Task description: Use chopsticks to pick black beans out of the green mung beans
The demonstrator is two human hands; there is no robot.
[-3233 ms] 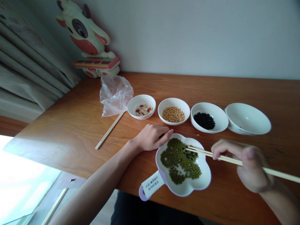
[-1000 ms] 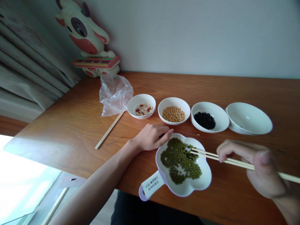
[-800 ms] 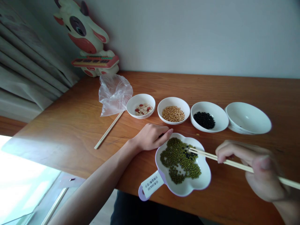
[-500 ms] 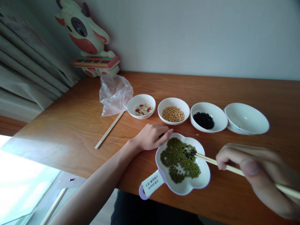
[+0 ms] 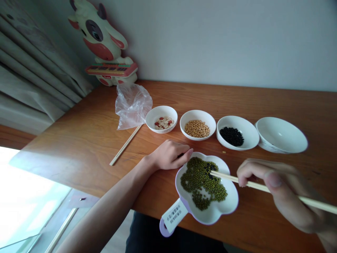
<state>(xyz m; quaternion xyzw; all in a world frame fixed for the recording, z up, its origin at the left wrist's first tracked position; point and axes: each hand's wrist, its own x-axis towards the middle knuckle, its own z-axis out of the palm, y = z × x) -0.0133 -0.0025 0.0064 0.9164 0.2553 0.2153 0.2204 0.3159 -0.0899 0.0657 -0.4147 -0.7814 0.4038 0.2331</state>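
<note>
Reading "任务38&39", a label [image 5: 175,215] marks the dish [image 5: 231,197]; right hand [image 5: 286,195] pinches chopsticks [image 5: 228,177], left hand [image 5: 170,155] curls loosely.

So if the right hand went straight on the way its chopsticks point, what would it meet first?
Most likely the right rim of the scalloped dish; the right hand may be high enough to clear it, as depth is unclear. The chopsticks in its grip end at the beans inside.

One head-worn view, forward and down across the table [image 5: 86,140].
</note>
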